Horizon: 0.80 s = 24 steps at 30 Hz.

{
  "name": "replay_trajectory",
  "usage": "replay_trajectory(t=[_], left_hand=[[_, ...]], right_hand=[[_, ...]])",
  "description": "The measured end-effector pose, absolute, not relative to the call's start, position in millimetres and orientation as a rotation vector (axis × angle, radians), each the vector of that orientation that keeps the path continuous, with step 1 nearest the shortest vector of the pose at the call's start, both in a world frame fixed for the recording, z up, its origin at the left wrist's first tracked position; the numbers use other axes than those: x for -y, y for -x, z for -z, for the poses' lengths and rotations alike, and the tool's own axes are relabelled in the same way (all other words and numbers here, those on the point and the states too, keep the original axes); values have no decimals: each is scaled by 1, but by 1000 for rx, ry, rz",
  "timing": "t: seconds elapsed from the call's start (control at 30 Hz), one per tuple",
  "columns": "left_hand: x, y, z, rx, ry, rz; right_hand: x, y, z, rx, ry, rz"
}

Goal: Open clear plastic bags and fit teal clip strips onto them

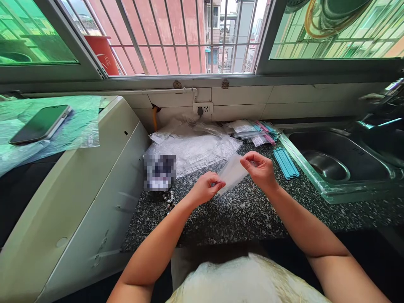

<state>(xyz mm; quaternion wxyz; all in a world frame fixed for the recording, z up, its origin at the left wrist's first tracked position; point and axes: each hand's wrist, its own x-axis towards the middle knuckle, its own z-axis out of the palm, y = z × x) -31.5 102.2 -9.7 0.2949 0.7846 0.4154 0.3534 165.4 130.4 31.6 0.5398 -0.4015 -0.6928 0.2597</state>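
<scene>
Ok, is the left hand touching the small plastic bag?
Touching. The head view shows the left hand pinching the plastic bag at its left edge.

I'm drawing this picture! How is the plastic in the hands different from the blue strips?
The plastic is whitish and see-through; the strips are blue. The plastic is one wide piece; the strips are several long, narrow ones. The plastic is held up by the left hand and right hand; the strips lie on the counter. Both are left of the sink in the picture.
</scene>
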Motion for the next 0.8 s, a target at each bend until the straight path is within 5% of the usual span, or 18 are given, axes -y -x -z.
replay_trajectory(t=[0.8], left_hand=[[-104,26,19,-1102,-2050,-897]], right_hand=[[-127,-164,-32,1611,923,-656]])
